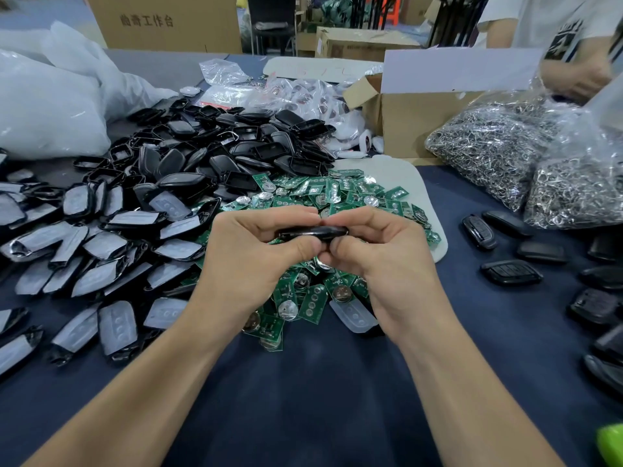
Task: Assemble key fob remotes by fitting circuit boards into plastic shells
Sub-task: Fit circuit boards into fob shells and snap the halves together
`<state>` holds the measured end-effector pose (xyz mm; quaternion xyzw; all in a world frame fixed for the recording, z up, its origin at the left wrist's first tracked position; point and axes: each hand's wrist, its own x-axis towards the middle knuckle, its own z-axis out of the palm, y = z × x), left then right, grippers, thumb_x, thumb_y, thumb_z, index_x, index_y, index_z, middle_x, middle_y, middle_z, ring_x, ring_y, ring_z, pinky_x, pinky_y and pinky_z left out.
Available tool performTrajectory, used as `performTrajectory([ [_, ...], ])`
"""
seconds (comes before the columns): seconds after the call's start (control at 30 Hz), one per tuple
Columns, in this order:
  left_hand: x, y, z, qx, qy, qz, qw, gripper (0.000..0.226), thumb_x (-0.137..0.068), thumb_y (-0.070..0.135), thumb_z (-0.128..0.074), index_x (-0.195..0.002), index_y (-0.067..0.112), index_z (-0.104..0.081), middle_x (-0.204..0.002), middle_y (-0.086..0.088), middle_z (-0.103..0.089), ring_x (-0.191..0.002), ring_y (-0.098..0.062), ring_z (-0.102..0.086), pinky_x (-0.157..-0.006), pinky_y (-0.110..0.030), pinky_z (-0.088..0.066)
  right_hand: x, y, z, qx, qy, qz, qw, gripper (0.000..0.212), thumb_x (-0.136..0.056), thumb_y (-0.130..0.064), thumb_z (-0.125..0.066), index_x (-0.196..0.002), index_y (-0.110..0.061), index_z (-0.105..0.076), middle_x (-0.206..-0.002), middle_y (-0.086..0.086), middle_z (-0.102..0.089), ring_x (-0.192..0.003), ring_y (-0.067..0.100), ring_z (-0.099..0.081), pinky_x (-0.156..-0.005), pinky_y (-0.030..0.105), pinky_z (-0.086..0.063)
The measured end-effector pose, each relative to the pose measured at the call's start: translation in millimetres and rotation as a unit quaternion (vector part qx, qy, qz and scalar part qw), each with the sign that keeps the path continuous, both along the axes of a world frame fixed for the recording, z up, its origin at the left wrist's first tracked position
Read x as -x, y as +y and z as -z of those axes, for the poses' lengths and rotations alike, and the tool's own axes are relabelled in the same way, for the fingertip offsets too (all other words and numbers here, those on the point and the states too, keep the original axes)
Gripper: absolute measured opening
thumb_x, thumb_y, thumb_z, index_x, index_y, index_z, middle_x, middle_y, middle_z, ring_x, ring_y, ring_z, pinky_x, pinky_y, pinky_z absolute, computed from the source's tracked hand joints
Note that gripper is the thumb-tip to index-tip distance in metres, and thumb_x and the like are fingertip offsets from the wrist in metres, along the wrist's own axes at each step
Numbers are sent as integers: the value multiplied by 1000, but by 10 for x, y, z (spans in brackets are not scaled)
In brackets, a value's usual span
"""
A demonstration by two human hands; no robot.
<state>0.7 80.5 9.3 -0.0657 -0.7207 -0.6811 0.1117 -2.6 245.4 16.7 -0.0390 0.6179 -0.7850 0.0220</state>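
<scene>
Both hands hold one black key fob shell (312, 231) edge-on above a heap of green circuit boards (340, 197) with coin cells. My left hand (256, 251) grips its left half, thumb below and fingers curled over the top. My right hand (377, 251) pinches its right end. Whether a board sits inside the shell is hidden. Black shell halves (215, 146) are piled at the back left. Shells with grey rubber button pads (101, 251) lie at the left.
Closed black fobs (510, 273) lie on the dark blue cloth at the right. Bags of metal key rings (505, 153) stand at the right rear beside a cardboard box (411, 116). White plastic bags (47, 106) fill the left rear. Another person (573, 45) stands at the far right.
</scene>
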Motion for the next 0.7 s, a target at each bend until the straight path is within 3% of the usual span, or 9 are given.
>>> performTrajectory([
  [0.2,-8,12,-3,-25,3,-4,1000,31,-71,11,-85,-97,27,-84,-93,-2,-82,-94,-24,-78,-86,-32,-62,0,44,-19,45,-25,7,999,27,-83,23,-65,-85,-2,-75,-71,16,-74,-59,20,-71,-61,25,-60],
  [0.4,-28,38,-29,12,34,-25,999,38,-78,-4,-84,-93,31,-84,-89,3,-81,-86,-17,-78,-78,-25,-60,0,33,-20,9,4,-1,1000,21,-83,15,-72,-85,-5,-75,-77,14,-75,-67,24,-70,-71,32,-63],
  [0.5,-54,61,-56,26,56,-21,998,39,-77,2,-82,-90,39,-83,-89,8,-81,-85,-12,-77,-76,-22,-59,-2,23,-18,28,-1,-4,1000,17,-83,13,-74,-82,-4,-74,-77,15,-74,-66,24,-69,-67,29,-61],
  [0.7,-71,89,-34,58,79,-34,995,28,-78,9,-80,-89,34,-83,-91,11,-80,-90,-12,-77,-79,-25,-61,-12,8,5,30,-2,11,999,22,-79,19,-73,-75,-3,-72,-77,16,-74,-69,28,-70,-68,34,-63],
])
